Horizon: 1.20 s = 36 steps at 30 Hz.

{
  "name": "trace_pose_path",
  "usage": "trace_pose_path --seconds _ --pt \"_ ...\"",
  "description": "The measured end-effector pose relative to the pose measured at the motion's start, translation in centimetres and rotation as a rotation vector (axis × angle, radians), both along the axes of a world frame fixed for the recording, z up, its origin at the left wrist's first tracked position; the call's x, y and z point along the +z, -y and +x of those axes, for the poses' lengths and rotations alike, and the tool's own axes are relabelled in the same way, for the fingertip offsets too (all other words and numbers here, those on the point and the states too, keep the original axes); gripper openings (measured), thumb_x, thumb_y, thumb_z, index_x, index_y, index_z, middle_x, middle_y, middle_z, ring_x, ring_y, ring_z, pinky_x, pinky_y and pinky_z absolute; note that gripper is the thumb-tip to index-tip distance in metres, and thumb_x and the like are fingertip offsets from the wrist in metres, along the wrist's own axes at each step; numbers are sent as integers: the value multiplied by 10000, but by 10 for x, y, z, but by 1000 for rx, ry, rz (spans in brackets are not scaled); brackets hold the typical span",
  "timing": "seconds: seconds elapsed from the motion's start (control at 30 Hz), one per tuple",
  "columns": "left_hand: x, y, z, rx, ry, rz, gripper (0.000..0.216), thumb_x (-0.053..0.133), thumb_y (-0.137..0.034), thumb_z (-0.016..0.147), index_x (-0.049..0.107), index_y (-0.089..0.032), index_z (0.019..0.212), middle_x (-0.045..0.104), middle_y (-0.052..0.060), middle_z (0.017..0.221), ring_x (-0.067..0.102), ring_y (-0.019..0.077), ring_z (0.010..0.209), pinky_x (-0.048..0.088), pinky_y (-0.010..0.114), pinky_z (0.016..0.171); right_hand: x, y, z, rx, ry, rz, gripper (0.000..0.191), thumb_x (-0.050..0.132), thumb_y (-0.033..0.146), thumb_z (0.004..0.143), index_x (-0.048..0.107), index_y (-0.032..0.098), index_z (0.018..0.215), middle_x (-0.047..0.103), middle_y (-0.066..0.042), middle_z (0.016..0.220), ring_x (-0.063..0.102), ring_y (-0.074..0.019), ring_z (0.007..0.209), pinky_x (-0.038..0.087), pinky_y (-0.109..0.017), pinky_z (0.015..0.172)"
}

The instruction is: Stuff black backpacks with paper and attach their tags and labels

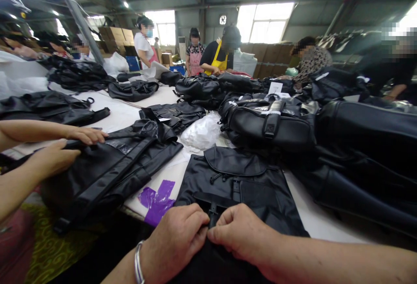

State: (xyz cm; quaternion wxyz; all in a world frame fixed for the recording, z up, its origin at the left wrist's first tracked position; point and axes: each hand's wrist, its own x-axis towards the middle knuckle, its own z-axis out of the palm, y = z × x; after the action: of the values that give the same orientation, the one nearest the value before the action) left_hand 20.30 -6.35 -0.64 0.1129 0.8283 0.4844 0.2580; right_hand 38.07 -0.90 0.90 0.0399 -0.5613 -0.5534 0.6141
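A black backpack (260, 195) lies flat on the white table in front of me, its flap and drawstring toward the far side. Both my hands pinch a narrow black strap (213, 216) that runs down from a buckle on the backpack's front. My left hand (179, 232), with a silver bangle at the wrist, is closed on the strap from the left. Closed on it from the right, fingertips almost touching the other hand's, is my right hand (241, 234). The strap's lower end is hidden by my fingers.
At left, a co-worker's hands (58, 158) hold another black backpack (114, 166). Purple tape (159, 201) sticks to the table edge. Crumpled white plastic (202, 132) lies beyond my backpack. Stacked black backpacks (270, 123) crowd the right side. Several people stand farther back.
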Motion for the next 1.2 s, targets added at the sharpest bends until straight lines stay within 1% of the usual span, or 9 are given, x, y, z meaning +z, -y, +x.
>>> trace_pose_path --seconds 0.1,0.23,0.53,0.67,0.8,0.9,1.07,1.13,1.2 --pt "-2 2 0 19 57 -24 122 494 -132 888 605 -181 877 621 27 793 590 153 707 441 249 625 6 -4 -1 -79 -143 -26 151 637 177 684 541 167 568 484 48 451 348 -60 386 220 -180 372" --pt "-5 3 -2 1 106 -6 94 509 -132 895 587 -184 887 622 23 803 588 141 715 439 241 635 15 -17 -5 -136 -223 30 205 616 167 762 533 153 574 489 46 456 333 -52 381 225 -185 387" --pt "-13 5 -5 -30 162 10 77 527 -148 919 582 -193 950 641 29 864 604 136 771 468 237 704 -6 -24 -9 -152 -195 139 207 623 192 774 577 137 580 502 38 465 366 -76 436 254 -210 446" --pt "-7 6 -5 -6 192 -58 88 513 -166 932 596 -193 941 641 32 860 606 139 783 470 237 706 -2 -18 -6 -115 -169 135 222 616 178 779 559 143 568 473 50 445 354 -70 422 245 -206 434" --pt "0 2 -7 -23 266 -176 125 503 -151 918 620 -188 893 644 28 834 610 136 780 476 228 713 0 -18 0 -71 -165 -3 224 595 216 801 528 161 595 488 48 470 315 -58 369 182 -199 375" --pt "1 -2 -9 -65 306 -226 143 503 -137 911 633 -188 879 647 24 827 612 127 775 474 215 719 -3 -21 1 -53 -175 -44 201 592 217 795 531 160 612 496 44 484 296 -51 354 160 -192 361" --pt "-2 -3 -6 -72 253 -182 181 451 -150 933 626 -195 920 636 33 850 605 135 799 476 222 736 -5 -24 1 49 -150 -9 140 599 196 721 562 162 591 509 39 472 350 -62 376 237 -176 376" --pt "-2 -2 -4 -66 226 -150 191 432 -151 934 613 -204 902 633 27 836 607 134 784 480 211 720 -3 -24 3 128 -107 16 110 603 204 690 570 174 589 502 45 468 374 -75 385 260 -182 380" --pt "-4 -3 -4 -52 191 -122 176 444 -167 927 604 -216 874 635 18 815 615 132 755 486 194 693 -1 -25 6 234 -19 109 113 607 224 684 576 185 583 470 54 455 379 -87 392 251 -195 378"
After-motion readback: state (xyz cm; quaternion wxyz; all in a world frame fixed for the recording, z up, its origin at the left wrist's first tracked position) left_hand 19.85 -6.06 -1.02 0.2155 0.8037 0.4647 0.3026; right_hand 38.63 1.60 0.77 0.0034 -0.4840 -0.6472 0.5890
